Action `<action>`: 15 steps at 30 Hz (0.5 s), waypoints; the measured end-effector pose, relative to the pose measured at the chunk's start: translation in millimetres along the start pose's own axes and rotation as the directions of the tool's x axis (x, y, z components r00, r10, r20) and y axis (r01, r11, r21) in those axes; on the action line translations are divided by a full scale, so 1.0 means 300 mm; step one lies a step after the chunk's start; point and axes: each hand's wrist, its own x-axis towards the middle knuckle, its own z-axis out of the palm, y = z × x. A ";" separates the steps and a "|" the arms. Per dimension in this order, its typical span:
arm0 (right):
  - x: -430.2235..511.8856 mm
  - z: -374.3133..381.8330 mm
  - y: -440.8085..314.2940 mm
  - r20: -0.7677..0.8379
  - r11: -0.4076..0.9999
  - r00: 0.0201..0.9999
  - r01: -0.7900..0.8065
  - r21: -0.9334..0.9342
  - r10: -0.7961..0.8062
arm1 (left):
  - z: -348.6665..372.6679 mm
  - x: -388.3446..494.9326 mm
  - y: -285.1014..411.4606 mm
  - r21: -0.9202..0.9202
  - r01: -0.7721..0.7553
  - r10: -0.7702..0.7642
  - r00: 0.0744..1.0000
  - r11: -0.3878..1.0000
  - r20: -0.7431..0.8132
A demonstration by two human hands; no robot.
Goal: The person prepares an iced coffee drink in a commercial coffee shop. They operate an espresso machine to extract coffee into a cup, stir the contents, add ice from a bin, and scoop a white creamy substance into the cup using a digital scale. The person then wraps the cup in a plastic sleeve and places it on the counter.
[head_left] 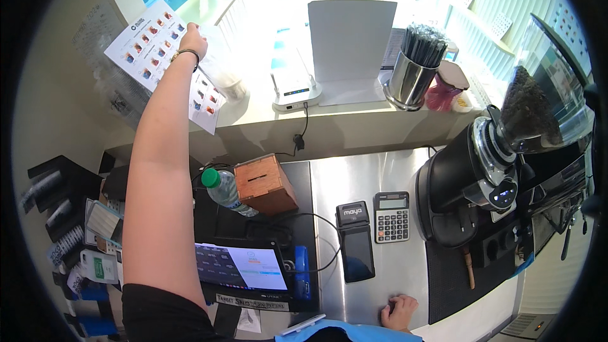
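My left hand (194,43) reaches far out to the ledge, fingers closed at the right edge of a printed menu sheet (154,50) with drink pictures. My forearm covers part of the sheet. Right beside that hand, a clear plastic sleeve of lids or cups (228,78) leans on the ledge. My right hand (400,311) rests on the steel counter (394,270), loosely curled and holding nothing. Nearest to it are a card payment terminal (356,247) and a desk calculator (392,218).
A coffee grinder (456,175) with beans stands at right. Left of centre are a wooden slotted box (266,185), a green-capped bottle (225,192) and a lit point-of-sale screen (242,266). The ledge (266,128) holds a white router (297,95) and a metal straw holder (411,80).
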 end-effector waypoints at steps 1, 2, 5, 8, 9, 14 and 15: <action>-0.001 0.001 0.001 -0.003 1.000 1.000 0.005 -0.004 -0.005 | 0.006 0.012 -0.008 0.032 0.015 -0.015 1.000 0.999 -0.010; -0.002 0.002 0.002 -0.007 1.000 1.000 0.009 -0.007 -0.009 | 0.016 0.015 -0.019 0.052 0.015 -0.015 1.000 0.999 0.004; -0.006 0.008 0.010 0.003 1.000 1.000 -0.003 -0.025 0.003 | 0.027 0.037 -0.042 0.187 -0.041 0.039 0.999 0.981 0.016; -0.009 0.013 0.016 0.015 0.998 1.000 -0.009 -0.054 0.010 | 0.017 0.041 -0.048 0.326 -0.040 0.032 0.999 0.945 0.032; -0.008 0.013 0.015 0.018 0.998 1.000 -0.009 -0.062 0.010 | 0.012 0.034 -0.046 0.367 -0.076 0.057 0.996 0.927 0.064; 0.003 0.002 0.003 0.010 0.998 1.000 0.022 -0.057 -0.022 | -0.027 -0.039 0.007 0.463 -0.088 0.088 0.996 0.882 0.021; 0.005 -0.003 0.002 -0.021 0.998 0.999 0.035 -0.052 -0.036 | -0.047 -0.059 0.022 0.469 -0.122 0.161 0.986 0.875 -0.043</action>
